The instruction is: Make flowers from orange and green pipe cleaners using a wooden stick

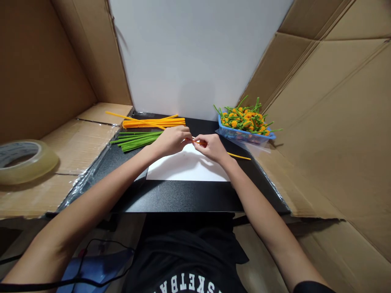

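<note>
Over the white paper, both hands meet fingertip to fingertip on a thin orange pipe cleaner. My left hand pinches it with thumb and forefinger. Close beside it, my right hand is closed on the same strand, whose free end sticks out to the right past the wrist. Another orange length slants from the upper left toward my left hand; I cannot tell whether it is the same strand. Fingers hide the pinched part. Left of my left hand lie green pipe cleaners and a bundle of orange pipe cleaners.
A blue basket at the back right is heaped with orange-and-green pipe cleaner pieces. A roll of clear tape rests on cardboard at left. Cardboard walls flank the black table; a white panel stands behind.
</note>
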A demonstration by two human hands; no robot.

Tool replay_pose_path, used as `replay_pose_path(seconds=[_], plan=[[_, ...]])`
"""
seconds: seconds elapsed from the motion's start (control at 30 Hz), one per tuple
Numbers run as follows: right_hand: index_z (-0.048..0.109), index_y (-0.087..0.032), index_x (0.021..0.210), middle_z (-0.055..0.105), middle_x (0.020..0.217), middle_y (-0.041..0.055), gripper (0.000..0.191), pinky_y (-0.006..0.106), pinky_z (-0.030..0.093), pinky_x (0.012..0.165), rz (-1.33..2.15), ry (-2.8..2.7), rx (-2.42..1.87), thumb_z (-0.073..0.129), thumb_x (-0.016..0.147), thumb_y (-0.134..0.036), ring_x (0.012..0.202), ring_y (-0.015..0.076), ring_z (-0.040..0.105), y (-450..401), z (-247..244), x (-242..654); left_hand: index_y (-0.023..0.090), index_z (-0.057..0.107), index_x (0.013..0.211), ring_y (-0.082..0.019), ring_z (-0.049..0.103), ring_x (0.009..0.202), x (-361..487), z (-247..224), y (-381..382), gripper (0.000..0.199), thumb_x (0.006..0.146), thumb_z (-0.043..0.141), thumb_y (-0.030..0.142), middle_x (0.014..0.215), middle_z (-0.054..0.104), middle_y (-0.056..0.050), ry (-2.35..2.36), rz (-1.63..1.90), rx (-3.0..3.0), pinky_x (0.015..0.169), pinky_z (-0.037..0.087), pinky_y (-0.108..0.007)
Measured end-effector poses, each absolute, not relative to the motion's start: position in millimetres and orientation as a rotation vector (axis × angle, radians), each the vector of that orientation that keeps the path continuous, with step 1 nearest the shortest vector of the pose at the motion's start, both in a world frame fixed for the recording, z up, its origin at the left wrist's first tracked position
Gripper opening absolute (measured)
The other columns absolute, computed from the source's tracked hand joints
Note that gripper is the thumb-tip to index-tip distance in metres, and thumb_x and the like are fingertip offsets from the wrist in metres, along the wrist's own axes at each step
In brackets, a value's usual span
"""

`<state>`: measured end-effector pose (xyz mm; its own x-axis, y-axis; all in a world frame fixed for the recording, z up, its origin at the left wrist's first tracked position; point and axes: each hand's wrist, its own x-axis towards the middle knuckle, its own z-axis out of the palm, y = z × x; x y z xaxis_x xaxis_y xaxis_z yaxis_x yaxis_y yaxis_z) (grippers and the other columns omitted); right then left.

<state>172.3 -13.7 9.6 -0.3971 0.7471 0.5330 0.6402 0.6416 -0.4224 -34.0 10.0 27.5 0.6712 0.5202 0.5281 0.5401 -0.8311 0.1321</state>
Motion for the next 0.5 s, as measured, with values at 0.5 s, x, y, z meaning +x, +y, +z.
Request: replay_pose_path(seconds=[0.5], plan=[[0.064, -0.017, 0.064, 0.063, 0.063, 0.0021, 0.032, 0.026, 0.032, 0.06, -0.133, -2.431, -0.891, 0.051, 0.093, -0.02, 0.057, 0.0119, 0.049, -13.2, 12.5, 174.2, 0.016, 0.07, 0.08, -0.02, 0.055, 0.08, -34.6, 25.4, 17.3, 0.02, 0.09, 0.052, 0.015, 0.08, 0.067, -0.005, -0.719, -0.843, -2.935, 0.074, 0.04, -0.034]])
